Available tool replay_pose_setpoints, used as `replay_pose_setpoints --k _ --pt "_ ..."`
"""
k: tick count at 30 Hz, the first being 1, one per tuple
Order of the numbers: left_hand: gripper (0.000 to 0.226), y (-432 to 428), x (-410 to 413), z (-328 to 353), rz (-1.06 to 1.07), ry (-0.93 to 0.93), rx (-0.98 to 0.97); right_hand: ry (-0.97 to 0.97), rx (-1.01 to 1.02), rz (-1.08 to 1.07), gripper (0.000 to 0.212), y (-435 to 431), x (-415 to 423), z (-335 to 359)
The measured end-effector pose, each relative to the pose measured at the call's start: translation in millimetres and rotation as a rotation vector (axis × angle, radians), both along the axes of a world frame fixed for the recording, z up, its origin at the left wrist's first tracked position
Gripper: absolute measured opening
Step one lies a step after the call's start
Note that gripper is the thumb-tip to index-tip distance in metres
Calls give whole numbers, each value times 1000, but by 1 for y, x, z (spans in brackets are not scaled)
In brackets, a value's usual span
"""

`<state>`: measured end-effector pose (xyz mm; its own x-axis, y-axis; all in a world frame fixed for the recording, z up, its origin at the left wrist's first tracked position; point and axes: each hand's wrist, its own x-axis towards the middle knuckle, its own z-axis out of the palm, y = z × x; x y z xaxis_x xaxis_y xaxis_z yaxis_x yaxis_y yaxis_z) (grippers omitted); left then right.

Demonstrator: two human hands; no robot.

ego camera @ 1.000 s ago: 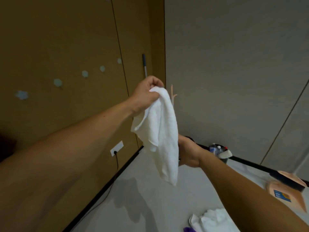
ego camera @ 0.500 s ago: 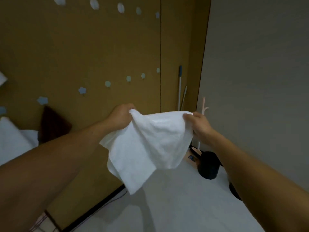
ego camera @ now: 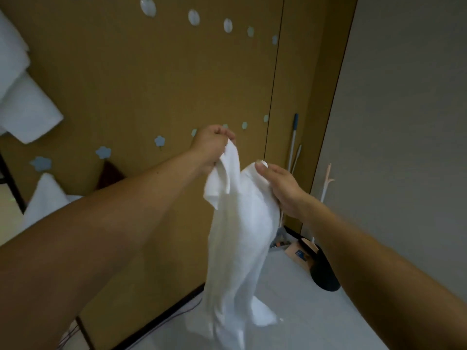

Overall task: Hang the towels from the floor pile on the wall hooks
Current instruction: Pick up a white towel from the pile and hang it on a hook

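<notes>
Towel (ego camera: 237,236), spread wide a moment ago, now hangs bunched from my left hand (ego camera: 211,147) and right hand (ego camera: 280,184), both gripping its top: ready for a hook (ego camera: 159,141).

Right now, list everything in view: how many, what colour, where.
towel: one, white, held up before the brown wall
hung towels: at least two, white, wall at far left
round hooks: at least five, pale, upper wall row
flower hooks: several, light blue, lower wall row
dark cloth: one, maroon, wall under the flower hooks
poles: two, pale, leaning in corner
bin: one, black, floor at right
box: one, tan, beside bin
left hand: one, gripping towel's top edge
right hand: one, pinching towel's top fold
</notes>
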<state>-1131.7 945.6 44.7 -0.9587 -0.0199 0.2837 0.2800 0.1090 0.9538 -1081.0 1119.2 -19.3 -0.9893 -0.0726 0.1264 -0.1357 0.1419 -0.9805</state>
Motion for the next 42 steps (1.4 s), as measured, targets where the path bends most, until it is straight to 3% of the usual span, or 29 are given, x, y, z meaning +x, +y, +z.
replay_pose_setpoints --k 1,3,6,8,11,13,16,18,20,22,26,28,31,34,38,42 --pt "37 -1 -2 7 -37 -27 83 -47 27 92 62 -6 -1 -7" --pt "35 -5 -7 15 -115 -39 175 -104 147 237 63 -25 0 -17" --pt "12 -21 -13 7 -331 -60 267 -16 98 108 46 -52 -8 -12" --pt "37 -40 -19 -8 -543 -152 254 8 -156 -44 36 -58 -16 -1" --pt "85 -67 -25 -43 -738 -268 87 -62 -447 -54 38 -58 -25 20" --pt "92 -80 -23 -70 -823 -376 -33 -106 -520 -32 46 -59 -34 31" --pt "87 -83 -18 -98 -897 -507 -214 -95 -628 -57 50 -63 -49 45" --pt "68 -72 -17 -101 -866 -501 -230 -69 -657 -38 54 -64 -60 48" --pt "49 -64 -23 -93 -758 -485 -120 -100 -550 68 69 -65 -68 42" --pt "46 -62 -33 -77 -659 -460 23 -144 -432 104 74 -63 -74 27" --pt "53 -65 -57 -48 -459 -439 277 -263 -467 164 78 -62 -88 -13" --pt "55 -66 -61 -40 -469 -438 192 -313 -457 265 81 -66 -92 -24" --pt "55 -70 -62 -40 -492 -454 -111 -281 -274 356 54 -73 -95 -22" --pt "45 -79 -64 -40 -455 -531 -101 -221 -214 260 42 -78 -102 -17" --pt "57 -100 -66 -44 -361 -622 -76 -191 -379 50 22 -80 -113 -13" --pt "68 -131 -59 -51 -298 -676 -100 -212 -426 -120 18 -61 -127 -11"
